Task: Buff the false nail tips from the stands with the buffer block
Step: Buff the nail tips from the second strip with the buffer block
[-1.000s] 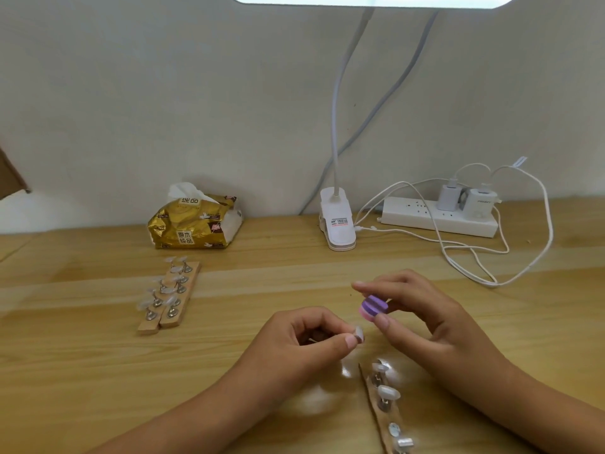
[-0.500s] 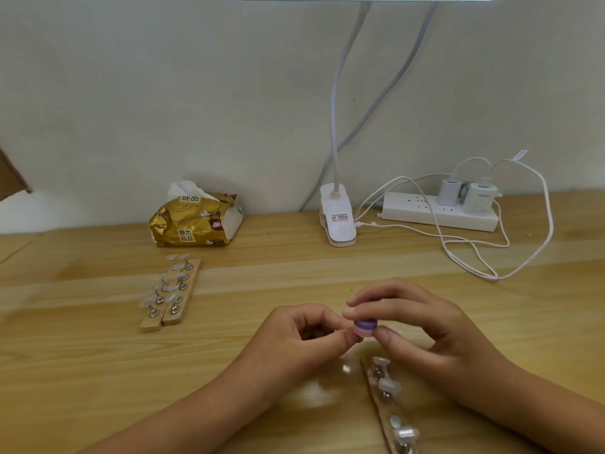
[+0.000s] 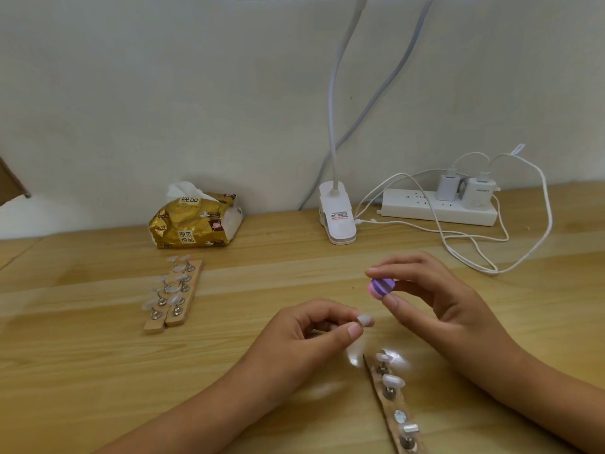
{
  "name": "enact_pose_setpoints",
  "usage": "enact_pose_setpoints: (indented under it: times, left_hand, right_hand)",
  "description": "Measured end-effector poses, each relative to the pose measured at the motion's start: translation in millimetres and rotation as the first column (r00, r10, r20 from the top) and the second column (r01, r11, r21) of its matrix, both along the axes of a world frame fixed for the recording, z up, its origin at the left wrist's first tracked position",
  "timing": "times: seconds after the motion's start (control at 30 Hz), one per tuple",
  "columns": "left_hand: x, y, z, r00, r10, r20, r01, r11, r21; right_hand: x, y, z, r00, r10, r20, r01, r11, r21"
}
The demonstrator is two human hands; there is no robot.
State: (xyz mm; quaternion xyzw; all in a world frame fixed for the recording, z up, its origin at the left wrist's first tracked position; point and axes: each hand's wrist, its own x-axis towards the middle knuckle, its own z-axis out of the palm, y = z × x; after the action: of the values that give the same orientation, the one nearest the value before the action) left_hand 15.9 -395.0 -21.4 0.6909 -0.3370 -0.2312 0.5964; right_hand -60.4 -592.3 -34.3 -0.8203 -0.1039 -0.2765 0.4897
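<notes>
Both hands parted: left hand [image 3: 304, 335] pinches nail tip [image 3: 365, 321], right hand [image 3: 438, 299] pinches buffer block [image 3: 381, 287].

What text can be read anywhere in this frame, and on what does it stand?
"原木纯品", in two rows, on the front of the gold tissue pack.
"PISEN", faint, on the right-hand white charger.
Printed label on the lamp clamp: too small and blurred to read.
</notes>
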Motion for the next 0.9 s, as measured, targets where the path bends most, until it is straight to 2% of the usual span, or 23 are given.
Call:
enact_pose_setpoints:
  times: [0.27, 0.43, 0.6, 0.7, 0.8, 0.9]
  left_hand:
    - [1.9, -1.5, -3.1, 0.996, 0.049, -0.071, -0.051, 0.998, -0.025]
    - [1.6, -0.9, -3.0, 0.999, 0.037, -0.034, -0.038, 0.999, -0.023]
    - [1.9, -0.2, -2.6, 0.998, 0.051, -0.037, -0.051, 0.999, -0.012]
    - [1.5, -0.6, -2.4, 0.999, 0.033, -0.037, -0.034, 0.999, -0.02]
    - [2.0, -0.8, -2.9, 0.996, 0.055, -0.063, -0.056, 0.998, -0.003]
    - [2.0, -0.9, -3.3, 0.997, 0.035, -0.066, -0.036, 0.999, -0.012]
  right_hand:
    - [-1.6, 1.0, 0.5, 0.999, 0.018, 0.033, -0.016, 0.999, -0.05]
    - [-4.7, 7.4, 2.3, 0.991, 0.106, 0.087, -0.08, 0.963, -0.255]
    - [-3.4, 4.0, 2.1, 0.997, 0.075, 0.013, -0.073, 0.989, -0.127]
    - [-2.5, 4.6, -0.5, 0.992, 0.113, 0.051, -0.099, 0.971, -0.217]
    - [-0.8, 3.7, -0.1, 0.997, 0.073, 0.013, -0.07, 0.985, -0.159]
    - [-1.1, 4.7, -1.5, 0.992, 0.112, 0.056, -0.097, 0.97, -0.224]
